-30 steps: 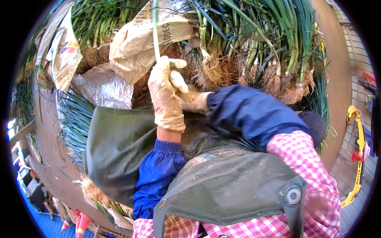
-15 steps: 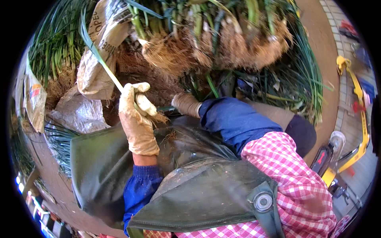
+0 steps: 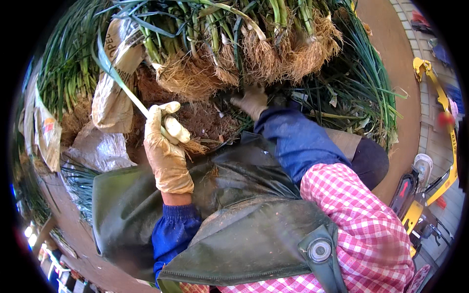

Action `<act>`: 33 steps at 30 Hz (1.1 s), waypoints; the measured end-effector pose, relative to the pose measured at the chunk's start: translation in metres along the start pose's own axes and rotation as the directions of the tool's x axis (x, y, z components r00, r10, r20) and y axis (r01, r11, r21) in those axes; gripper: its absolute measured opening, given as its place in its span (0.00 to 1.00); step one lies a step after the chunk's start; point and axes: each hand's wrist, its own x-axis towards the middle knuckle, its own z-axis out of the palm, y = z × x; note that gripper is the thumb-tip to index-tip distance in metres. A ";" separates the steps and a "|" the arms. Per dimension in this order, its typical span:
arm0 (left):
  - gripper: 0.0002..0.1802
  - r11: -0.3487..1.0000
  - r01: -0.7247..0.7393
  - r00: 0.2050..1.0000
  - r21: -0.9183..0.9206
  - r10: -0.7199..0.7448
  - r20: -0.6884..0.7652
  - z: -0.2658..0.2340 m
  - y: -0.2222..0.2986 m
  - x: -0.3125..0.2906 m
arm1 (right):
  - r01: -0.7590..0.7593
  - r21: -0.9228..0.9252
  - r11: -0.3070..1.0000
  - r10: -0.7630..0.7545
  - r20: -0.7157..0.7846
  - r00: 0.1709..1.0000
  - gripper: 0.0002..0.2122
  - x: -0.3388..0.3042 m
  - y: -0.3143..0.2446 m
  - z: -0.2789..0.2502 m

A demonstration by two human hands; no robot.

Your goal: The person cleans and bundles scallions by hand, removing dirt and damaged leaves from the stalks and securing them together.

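Our gloved left hand (image 3: 166, 149) grips one green onion (image 3: 128, 95), leaves slanting up-left and roots at the fist, while our right hand (image 3: 251, 101), fingers loosely spread, touches soil under the rooty bundles (image 3: 254, 53) ahead.

Beneath our gloved left hand (image 3: 166, 151), which grips a single green onion (image 3: 124, 90), we see a patch of reddish-brown soil (image 3: 207, 119) on the ground, just right of the grip. Beyond the grip, heaped bunches of green onions (image 3: 254, 49) lie on the ground with pale root tufts turned toward us. Left of the grip, crumpled paper sacks (image 3: 115, 93) rest on the pile, with more onion bunches (image 3: 63, 78) farther left. Far right of the grip, bare brown ground (image 3: 400, 97) curves past the greens.
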 end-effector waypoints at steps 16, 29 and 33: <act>0.16 0.999 0.022 0.985 0.045 -0.029 0.172 0.019 -0.012 0.005 | 0.623 -0.309 0.718 -0.676 -0.099 0.730 0.06 -0.025 -0.026 0.087; 0.16 0.964 0.178 0.847 -0.199 -0.047 0.529 0.028 0.012 -0.017 | 0.160 0.125 0.979 0.000 -0.790 0.613 0.14 -0.339 0.219 -0.304; 0.18 0.974 0.092 0.884 -0.209 0.016 0.467 0.038 0.041 -0.056 | -0.336 0.080 0.939 0.207 -0.909 0.361 0.27 -0.391 0.327 -0.289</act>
